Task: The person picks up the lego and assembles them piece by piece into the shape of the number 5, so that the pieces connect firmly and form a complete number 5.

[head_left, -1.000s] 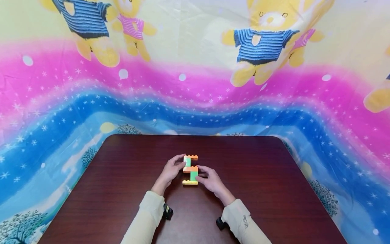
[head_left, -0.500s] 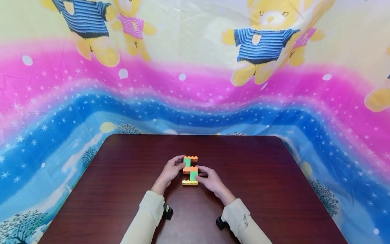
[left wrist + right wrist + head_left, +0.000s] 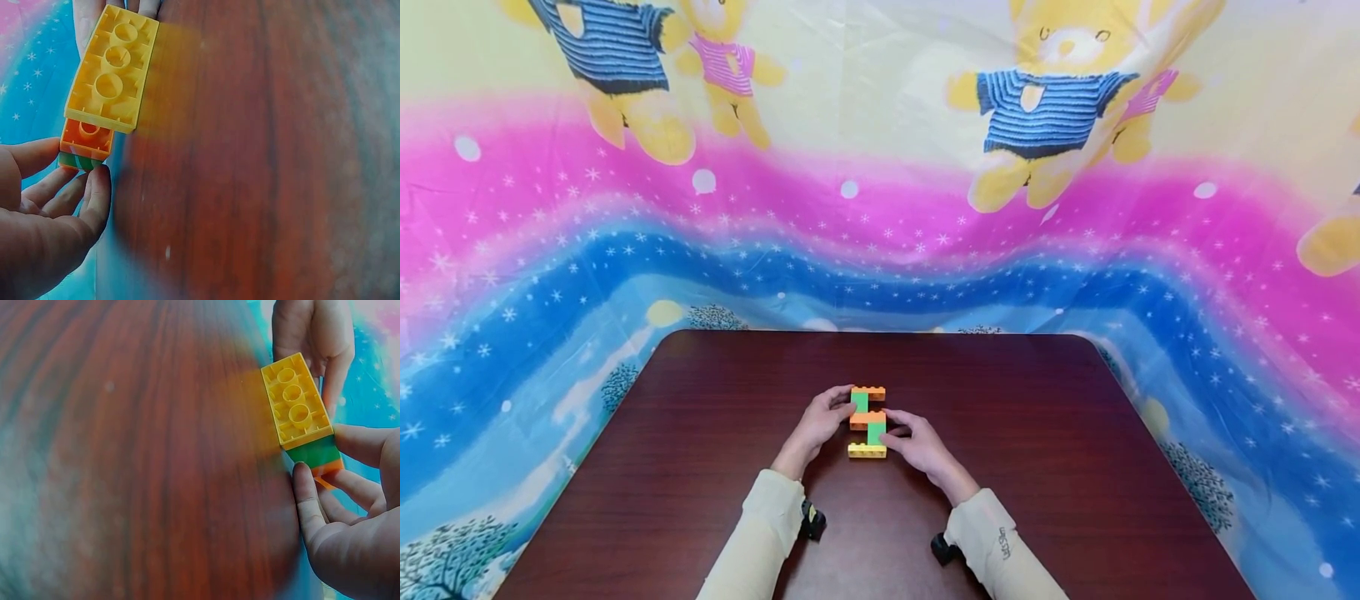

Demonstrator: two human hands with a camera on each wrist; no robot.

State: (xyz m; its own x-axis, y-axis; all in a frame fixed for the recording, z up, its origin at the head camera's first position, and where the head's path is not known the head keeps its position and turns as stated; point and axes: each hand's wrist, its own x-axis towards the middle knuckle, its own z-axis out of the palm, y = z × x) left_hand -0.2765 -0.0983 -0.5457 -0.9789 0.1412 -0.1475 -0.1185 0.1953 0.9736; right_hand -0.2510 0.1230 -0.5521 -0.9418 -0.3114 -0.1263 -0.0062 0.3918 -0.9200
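Observation:
A zigzag stack of toy building blocks stands between the two hands over the middle of the table. From the top it runs: an orange block (image 3: 869, 393), a green block (image 3: 859, 403), a second orange block (image 3: 867, 421), a second green block (image 3: 876, 433), and a yellow block (image 3: 867, 451) at the bottom. My left hand (image 3: 820, 421) pinches the upper green block from the left. On the right side, my right hand (image 3: 921, 443) pinches the lower green block between thumb and fingers. Both wrist views show the yellow block's hollow underside (image 3: 112, 69), tilted into sight.
The dark reddish-brown wooden table (image 3: 1037, 433) has rounded far corners. Behind and beside it hangs a cloth (image 3: 880, 217) printed with bears and snowflakes. Both forearms wear pale sleeves (image 3: 992, 533), each with a small black device (image 3: 811, 520) at the wrist.
The block stack has shifted very slightly toward me, lower in the head view. Both hands keep the same hold.

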